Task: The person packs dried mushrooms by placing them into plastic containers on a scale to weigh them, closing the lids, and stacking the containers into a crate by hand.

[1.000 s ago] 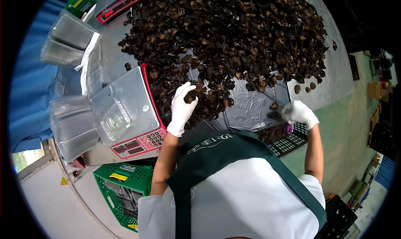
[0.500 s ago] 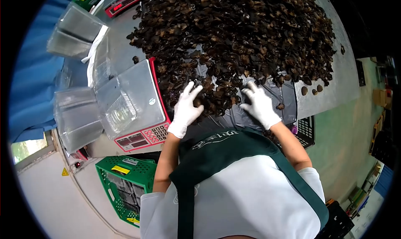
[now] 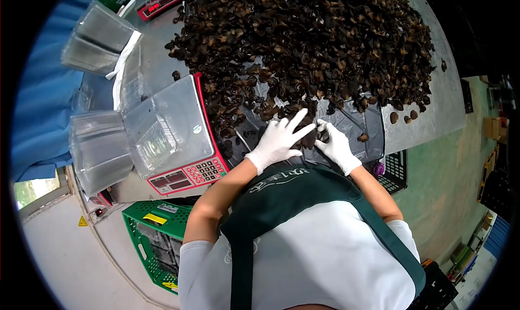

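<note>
A big heap of dark brown wood ear mushrooms (image 3: 303,44) covers much of the table, its near edge lying on black plastic sheeting (image 3: 352,123). My left hand (image 3: 279,142), in a white glove, reaches over the near mushrooms with its fingers spread. Just to its right, my gloved right hand (image 3: 337,147) has its fingers curled toward the thumb around dark mushroom pieces. A small clump (image 3: 307,138) lies between the two hands, partly hidden by the left fingers.
Left of the heap stands a red scale (image 3: 187,177) with a clear plastic tray (image 3: 156,142) on its plate. Stacked clear trays (image 3: 100,153) sit beyond it. A second scale (image 3: 168,4) is at the back. Below the table are a green crate (image 3: 157,239) and a black crate (image 3: 398,172).
My left hand has moved right from the mushrooms beside the scale, toward my right hand. The right fingers have curled in. Mushrooms on the near sheeting have been drawn together between the hands.
</note>
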Motion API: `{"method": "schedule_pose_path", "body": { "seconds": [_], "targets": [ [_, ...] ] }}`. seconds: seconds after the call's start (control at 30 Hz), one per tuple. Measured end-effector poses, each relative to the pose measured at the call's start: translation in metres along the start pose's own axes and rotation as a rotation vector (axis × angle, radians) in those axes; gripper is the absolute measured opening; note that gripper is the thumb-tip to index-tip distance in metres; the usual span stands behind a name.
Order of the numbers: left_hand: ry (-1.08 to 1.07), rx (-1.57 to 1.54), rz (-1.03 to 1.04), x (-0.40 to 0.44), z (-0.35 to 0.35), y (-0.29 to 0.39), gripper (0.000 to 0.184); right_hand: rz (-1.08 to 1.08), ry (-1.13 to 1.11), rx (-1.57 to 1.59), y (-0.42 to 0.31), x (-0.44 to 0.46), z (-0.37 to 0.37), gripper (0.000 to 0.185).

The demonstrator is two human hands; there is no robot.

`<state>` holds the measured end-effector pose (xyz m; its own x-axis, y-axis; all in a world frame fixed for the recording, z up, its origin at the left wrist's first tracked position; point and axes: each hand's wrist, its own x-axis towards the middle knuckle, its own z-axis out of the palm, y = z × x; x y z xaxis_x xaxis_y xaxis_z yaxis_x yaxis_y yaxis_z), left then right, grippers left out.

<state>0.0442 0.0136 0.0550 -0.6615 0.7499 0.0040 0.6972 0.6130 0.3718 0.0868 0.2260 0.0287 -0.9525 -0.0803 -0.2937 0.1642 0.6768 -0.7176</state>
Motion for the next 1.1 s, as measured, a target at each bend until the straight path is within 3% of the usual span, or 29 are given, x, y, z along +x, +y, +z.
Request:
{"method": "schedule_pose_path", "body": {
  "seconds": [0.07,0.13,0.2,0.3,0.43,0.5,0.63,0.77,0.9,0.97,1.03,1.1],
  "targets": [
    [-0.038,0.049,0.085,0.018,0.003,0.006,0.087,0.09,0.027,0.004,-0.005,0.002,-0.002,0.037],
    [-0.121,0.02,0.115,0.033,0.009,0.013,0.083,0.025,0.112,0.042,0.013,0.003,0.003,0.033],
    [-0.112,0.019,0.136,0.044,0.017,0.02,0.068,0.068,0.108,0.075,0.019,0.001,-0.003,0.028],
    [-0.04,-0.03,0.217,0.05,0.037,0.02,0.044,0.015,0.175,0.137,0.029,-0.004,-0.009,0.038],
    [-0.085,-0.035,0.256,0.05,0.043,0.017,0.04,0.039,0.118,0.096,0.032,-0.022,-0.02,0.054],
    [-0.089,-0.132,0.184,0.047,0.033,0.016,0.04,0.011,0.132,0.133,0.044,-0.027,-0.02,0.054],
    [0.259,-0.55,-0.102,0.023,-0.014,0.007,0.035,0.078,0.104,0.182,0.027,-0.032,-0.025,0.054],
    [0.584,-0.473,-0.332,-0.02,-0.078,-0.018,0.041,0.045,0.163,0.097,0.018,-0.024,-0.025,0.056],
    [0.892,-0.207,-0.57,-0.097,-0.132,-0.044,0.032,-0.071,0.313,-0.072,0.017,-0.008,-0.032,0.064],
    [1.092,-0.318,-0.654,-0.143,-0.135,-0.075,0.027,-0.077,0.318,-0.258,0.016,0.004,-0.037,0.072],
    [1.145,-0.349,-0.763,-0.185,-0.134,-0.102,0.029,-0.147,0.349,-0.361,0.014,0.018,-0.036,0.075],
    [0.888,0.025,-0.875,-0.204,-0.139,-0.107,0.036,-0.127,0.289,-0.43,0.001,0.029,-0.034,0.077]
  ]
}}
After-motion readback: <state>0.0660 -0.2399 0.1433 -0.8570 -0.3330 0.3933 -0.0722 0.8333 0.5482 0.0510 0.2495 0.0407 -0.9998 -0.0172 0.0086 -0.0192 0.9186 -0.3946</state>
